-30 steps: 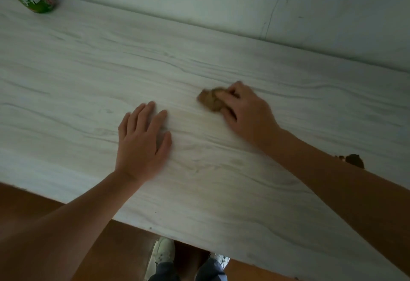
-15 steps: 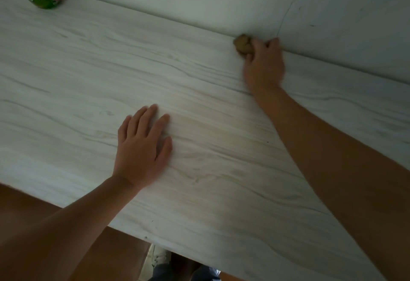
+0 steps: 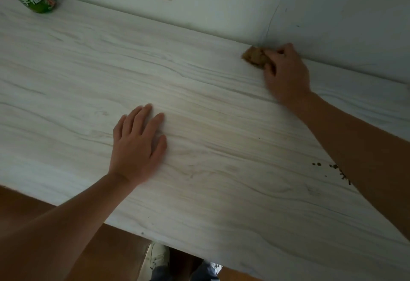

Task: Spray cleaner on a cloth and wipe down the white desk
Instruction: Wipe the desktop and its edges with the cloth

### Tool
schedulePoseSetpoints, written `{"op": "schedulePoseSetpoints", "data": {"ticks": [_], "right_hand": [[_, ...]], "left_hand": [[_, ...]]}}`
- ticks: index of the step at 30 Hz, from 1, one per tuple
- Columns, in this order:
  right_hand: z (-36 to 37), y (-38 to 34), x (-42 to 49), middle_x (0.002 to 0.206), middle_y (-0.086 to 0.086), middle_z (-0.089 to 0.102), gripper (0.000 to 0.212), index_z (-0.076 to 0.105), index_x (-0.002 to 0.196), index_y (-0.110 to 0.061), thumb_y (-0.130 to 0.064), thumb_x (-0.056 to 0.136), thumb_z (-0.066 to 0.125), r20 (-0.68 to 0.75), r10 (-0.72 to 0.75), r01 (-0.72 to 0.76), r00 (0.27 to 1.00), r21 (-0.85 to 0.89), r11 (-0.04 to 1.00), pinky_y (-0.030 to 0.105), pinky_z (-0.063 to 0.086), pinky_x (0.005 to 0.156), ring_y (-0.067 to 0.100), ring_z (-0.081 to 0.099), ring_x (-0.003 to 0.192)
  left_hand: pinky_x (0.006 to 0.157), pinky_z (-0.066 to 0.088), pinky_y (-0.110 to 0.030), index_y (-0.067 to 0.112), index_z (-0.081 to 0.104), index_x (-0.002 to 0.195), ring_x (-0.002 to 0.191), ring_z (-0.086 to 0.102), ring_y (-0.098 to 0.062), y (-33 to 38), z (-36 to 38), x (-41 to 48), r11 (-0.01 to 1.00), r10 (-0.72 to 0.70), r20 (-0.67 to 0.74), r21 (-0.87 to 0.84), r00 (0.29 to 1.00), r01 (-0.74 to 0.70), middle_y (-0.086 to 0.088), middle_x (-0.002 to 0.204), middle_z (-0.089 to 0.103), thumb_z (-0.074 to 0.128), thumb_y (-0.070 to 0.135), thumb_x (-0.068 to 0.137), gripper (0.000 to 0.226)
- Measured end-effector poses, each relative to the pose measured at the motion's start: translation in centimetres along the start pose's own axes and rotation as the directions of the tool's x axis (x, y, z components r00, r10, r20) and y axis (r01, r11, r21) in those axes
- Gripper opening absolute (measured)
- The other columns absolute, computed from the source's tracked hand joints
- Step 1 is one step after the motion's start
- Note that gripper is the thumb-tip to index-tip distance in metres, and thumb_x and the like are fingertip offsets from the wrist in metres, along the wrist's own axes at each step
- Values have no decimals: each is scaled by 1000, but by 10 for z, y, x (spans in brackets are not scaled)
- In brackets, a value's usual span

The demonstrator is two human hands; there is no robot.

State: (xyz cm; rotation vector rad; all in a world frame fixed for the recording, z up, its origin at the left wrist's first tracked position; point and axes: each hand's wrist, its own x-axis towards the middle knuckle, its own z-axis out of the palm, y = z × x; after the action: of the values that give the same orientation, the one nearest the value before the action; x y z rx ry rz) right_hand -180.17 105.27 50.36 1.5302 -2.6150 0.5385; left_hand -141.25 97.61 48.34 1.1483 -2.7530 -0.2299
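Right hand (image 3: 286, 74) slid rightward, covering most of the cloth (image 3: 254, 58).

A single wide-angle view from a camera worn on the person's head looks forward and steeply down across the white desk (image 3: 199, 85) to the wall (image 3: 221, 10) behind it. It sits close: the left forearm (image 3: 66, 225) and right forearm (image 3: 359, 147) enter from the lower corners, and shoes (image 3: 158, 256) show under the near edge.
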Motion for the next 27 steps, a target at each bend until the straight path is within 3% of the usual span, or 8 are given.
{"op": "schedulePoseSetpoints", "data": {"ticks": [3,7,11,15,18,21,24,27], "right_hand": [[-8,29,-15,125,17,49,41,57,134,-16,-25,96,49,-32,141,-142,990,-61,988,46,52,82,35,52,112],[-3,-4,-30,128,18,47,40,55,135,-15,-22,96,48,-55,287,-290,956,-60,955,45,50,87,35,48,116],[1,-73,-76,117,15,54,40,62,131,-13,-22,92,56,38,-69,66,997,78,995,41,51,78,31,53,104],[0,-112,-126,111,13,60,40,66,129,-11,-18,90,60,104,-403,377,909,204,903,35,50,72,28,58,93],[-7,-104,-129,112,12,61,38,66,129,-13,-15,91,58,140,-484,454,863,200,868,35,50,70,27,59,94],[-15,-71,-111,116,13,60,41,64,132,-15,-15,92,58,124,-352,339,928,116,934,39,53,73,30,58,100],[-22,-14,-81,124,14,53,45,55,140,-19,-19,95,53,76,-38,37,996,16,999,45,52,83,32,51,112],[-30,45,-56,126,17,48,41,54,137,-17,-20,97,48,-33,265,-267,964,-93,959,46,50,86,36,47,116]], "left_hand": [[124,21,-52,19,49,149,153,29,-31,2,-2,0,1000,-3,8,-8,1000,3,-11,163,38,35,45,98,59],[124,21,-52,19,50,149,153,29,-31,4,-5,-1,1000,-15,22,-16,1000,15,-11,162,38,35,45,97,60],[123,23,-53,19,50,148,152,30,-32,5,-6,0,1000,-14,16,-22,1000,15,-12,162,39,35,45,97,60],[122,24,-55,18,49,148,152,29,-32,5,-7,-1,1000,-11,19,-17,1000,11,-12,162,38,36,44,97,59],[122,24,-55,17,49,148,151,30,-33,7,-9,-1,1000,-10,16,-12,1000,10,-14,161,39,36,44,97,60],[122,25,-56,15,51,148,150,33,-35,8,-11,-1,1000,-15,13,-10,1000,16,-15,160,41,37,43,96,61],[121,26,-56,13,53,146,149,34,-36,10,-10,-2,1000,-4,3,-6,1000,4,-17,159,42,36,43,96,61],[120,28,-57,13,54,145,148,36,-37,9,-7,-2,1000,5,-15,-3,1000,-6,-17,158,43,37,42,96,60]]}}
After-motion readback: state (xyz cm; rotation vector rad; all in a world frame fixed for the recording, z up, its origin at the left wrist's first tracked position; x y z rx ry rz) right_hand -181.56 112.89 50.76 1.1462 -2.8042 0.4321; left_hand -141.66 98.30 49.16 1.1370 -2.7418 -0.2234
